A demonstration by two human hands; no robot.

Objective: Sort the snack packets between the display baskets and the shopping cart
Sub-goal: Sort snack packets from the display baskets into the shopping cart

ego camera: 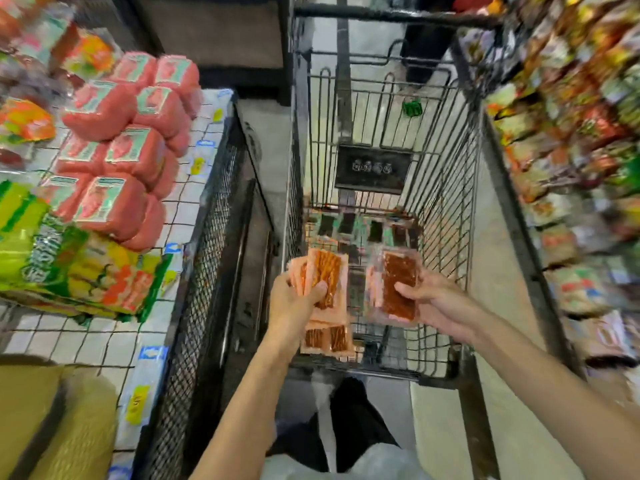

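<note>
Labels on cart packets [375, 232] unreadable, shelf packets [568, 140] blurred

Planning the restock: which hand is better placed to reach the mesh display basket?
Left. The left hand, gripping stick-snack packets, is nearer the mesh basket; the right hand holds its red-brown packet across the shopping cart.

Floor [436, 427]: pale, smooth, evenly lit.
Right shelf [571, 168]: crowded with blurred, colourful goods.
Back panel [207, 29]: dark, plain.
</note>
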